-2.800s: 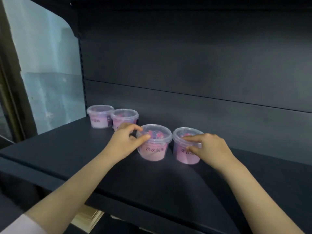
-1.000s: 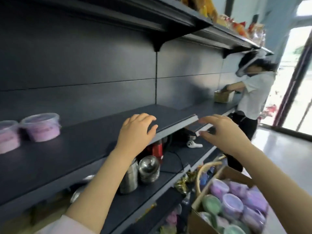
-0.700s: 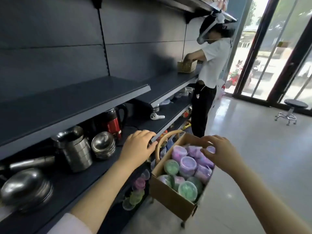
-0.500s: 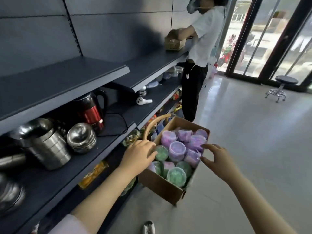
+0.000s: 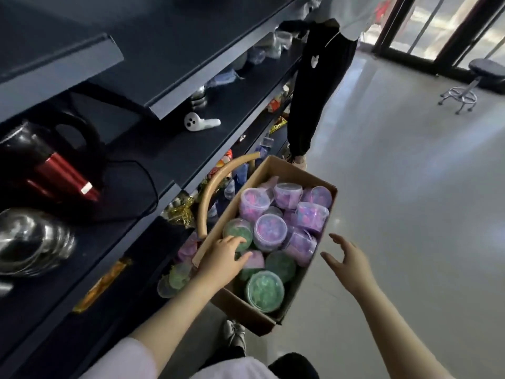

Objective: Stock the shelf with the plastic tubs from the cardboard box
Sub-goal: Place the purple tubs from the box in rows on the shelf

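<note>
The cardboard box [image 5: 247, 313] stands on the floor [image 5: 396, 214] just right of the dark shelf [image 5: 153, 64]. It is full of plastic tubs [image 5: 270, 232], purple at the far side and green nearer. The left hand [image 5: 222, 259] reaches over the left wall of the box, its fingers [image 5: 240, 240] loosely bent at the lids and gripping nothing. The right hand [image 5: 352, 259] hovers just right of the box, its fingers spread wide and holding nothing.
</note>
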`<state>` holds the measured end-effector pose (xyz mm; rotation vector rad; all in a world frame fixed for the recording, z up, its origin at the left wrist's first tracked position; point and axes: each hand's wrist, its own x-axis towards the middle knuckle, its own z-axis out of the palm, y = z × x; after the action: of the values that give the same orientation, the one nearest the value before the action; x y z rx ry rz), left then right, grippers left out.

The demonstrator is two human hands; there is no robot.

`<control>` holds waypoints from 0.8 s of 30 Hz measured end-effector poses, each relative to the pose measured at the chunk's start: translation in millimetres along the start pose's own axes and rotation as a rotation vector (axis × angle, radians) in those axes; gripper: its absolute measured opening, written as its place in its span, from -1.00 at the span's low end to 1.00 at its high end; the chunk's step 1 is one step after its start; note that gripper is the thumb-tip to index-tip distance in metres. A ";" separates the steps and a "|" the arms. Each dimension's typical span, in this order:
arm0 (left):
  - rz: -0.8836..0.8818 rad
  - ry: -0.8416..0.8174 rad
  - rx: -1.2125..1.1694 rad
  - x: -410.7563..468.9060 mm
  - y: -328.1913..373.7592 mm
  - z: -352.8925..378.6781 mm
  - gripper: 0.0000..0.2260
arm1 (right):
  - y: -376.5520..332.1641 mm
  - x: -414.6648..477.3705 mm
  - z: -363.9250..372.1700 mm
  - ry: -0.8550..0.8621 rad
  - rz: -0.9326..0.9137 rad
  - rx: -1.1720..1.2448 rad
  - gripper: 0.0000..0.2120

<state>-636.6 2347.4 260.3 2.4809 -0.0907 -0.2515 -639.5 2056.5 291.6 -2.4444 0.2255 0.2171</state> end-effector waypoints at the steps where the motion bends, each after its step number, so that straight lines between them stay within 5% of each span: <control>1: -0.023 -0.012 -0.013 11.3 -1.8 4.5 -0.64 | 4.2 11.8 1.0 0.001 0.022 0.007 -0.51; 9: -0.240 -0.085 -0.098 86.2 -14.9 42.6 -0.54 | 33.6 114.9 15.1 -0.078 0.067 -0.009 -0.44; 19: -0.642 -0.099 -0.196 161.4 -32.1 108.2 -0.41 | 81.4 262.5 60.9 -0.395 -0.141 -0.329 -0.47; 24: -0.775 -0.103 -0.324 184.8 -35.1 147.7 -0.31 | 103.1 287.6 62.4 -0.465 -0.158 -0.297 -0.52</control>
<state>-485.3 2264.7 94.5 2.0691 0.8157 -0.6553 -388.6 1986.8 120.0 -2.5983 -0.2191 0.7823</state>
